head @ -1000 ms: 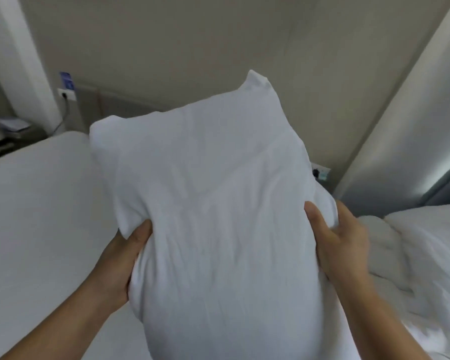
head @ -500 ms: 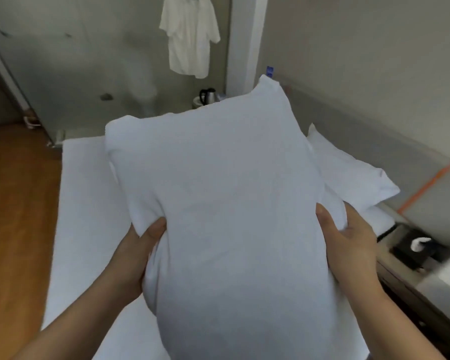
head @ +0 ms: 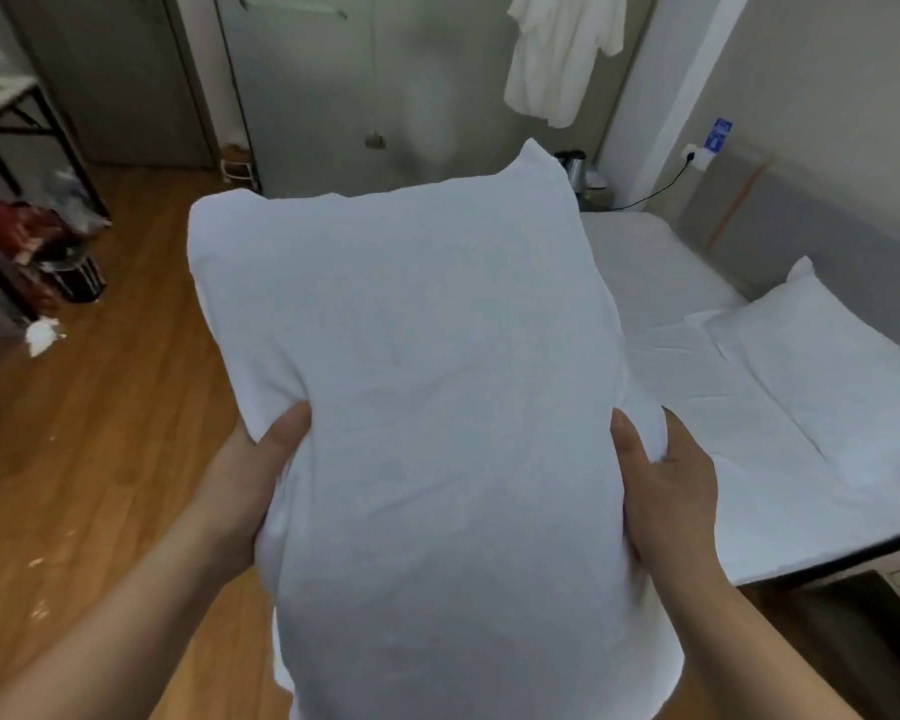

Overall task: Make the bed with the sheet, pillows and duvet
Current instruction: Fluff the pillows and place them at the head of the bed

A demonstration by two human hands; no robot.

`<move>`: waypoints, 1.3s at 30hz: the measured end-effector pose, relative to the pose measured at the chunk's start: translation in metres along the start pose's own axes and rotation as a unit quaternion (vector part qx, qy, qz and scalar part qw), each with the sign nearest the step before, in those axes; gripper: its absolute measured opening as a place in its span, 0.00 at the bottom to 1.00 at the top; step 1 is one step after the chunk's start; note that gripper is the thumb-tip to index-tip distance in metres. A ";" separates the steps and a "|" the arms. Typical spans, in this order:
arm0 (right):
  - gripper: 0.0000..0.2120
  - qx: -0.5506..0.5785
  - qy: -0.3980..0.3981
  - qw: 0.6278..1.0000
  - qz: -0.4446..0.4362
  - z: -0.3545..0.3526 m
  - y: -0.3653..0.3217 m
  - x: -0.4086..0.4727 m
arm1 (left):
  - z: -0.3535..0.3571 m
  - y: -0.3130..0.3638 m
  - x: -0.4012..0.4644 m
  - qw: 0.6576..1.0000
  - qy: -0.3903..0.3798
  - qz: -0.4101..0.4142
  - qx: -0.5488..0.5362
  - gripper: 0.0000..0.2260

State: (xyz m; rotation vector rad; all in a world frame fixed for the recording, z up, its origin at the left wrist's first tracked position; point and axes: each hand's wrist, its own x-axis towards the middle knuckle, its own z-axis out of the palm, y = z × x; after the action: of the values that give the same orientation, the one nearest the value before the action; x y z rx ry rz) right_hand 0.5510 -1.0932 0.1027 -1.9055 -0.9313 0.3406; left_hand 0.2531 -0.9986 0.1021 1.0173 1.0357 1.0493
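Head view. A white pillow [head: 437, 407], the landmark for all positions given here, is held upright in mid-air at the centre of the frame, one upper corner rising to a point. The left hand [head: 253, 480] grips its left edge: the thumb [head: 287, 433] presses into the front face and bunches the cover, while the remaining fingers lie behind the pillow, so whether they are spread cannot be told. The right hand [head: 666, 491] grips the right edge in the same manner, thumb on the front and a fold of cover pinched between thumb and palm; its other fingers are likewise hidden behind the pillow. To the right of the held pillow lies the bed [head: 650, 262], covered by a white sheet [head: 723, 407] with visible fold creases; a second pillow [head: 822, 350] rests flat on the sheet at the far right, against the grey headboard panel [head: 811, 236]. Beyond the held pillow's upper right corner stands a kettle [head: 572, 166], and above that a white garment [head: 562, 54] hangs on the wall. Further right, a wall socket [head: 697, 155] carries a plug with a dark cable. Left of the held pillow extends a wooden floor [head: 100, 407], bearing a dark-legged table [head: 1, 111] and a crumpled white scrap [head: 42, 335].
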 end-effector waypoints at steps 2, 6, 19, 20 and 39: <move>0.19 0.005 0.000 1.000 -0.001 0.024 -0.012 -0.004 | -0.026 0.004 0.011 1.000 0.002 -0.006 -0.005 0.36; 0.14 0.021 -0.006 1.000 0.009 0.079 -0.035 0.000 | -0.072 0.010 0.046 1.000 0.022 -0.015 0.005 0.21; 0.05 0.072 -0.051 0.995 0.044 0.269 -0.115 0.054 | -0.213 0.065 0.192 0.999 0.009 -0.022 0.034 0.44; 0.06 0.070 -0.045 0.996 0.042 0.281 -0.122 0.058 | -0.223 0.068 0.205 0.999 0.006 -0.026 0.030 0.42; 0.09 0.031 0.098 0.990 0.100 0.541 -0.274 0.084 | -0.421 0.147 0.485 0.991 -0.121 -0.058 0.018 0.43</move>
State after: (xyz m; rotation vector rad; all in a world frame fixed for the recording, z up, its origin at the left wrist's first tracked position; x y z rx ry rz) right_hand 0.1666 -0.6175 0.0732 -1.9392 -0.5948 0.2905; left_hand -0.0959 -0.4402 0.0836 1.0717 0.9068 0.7931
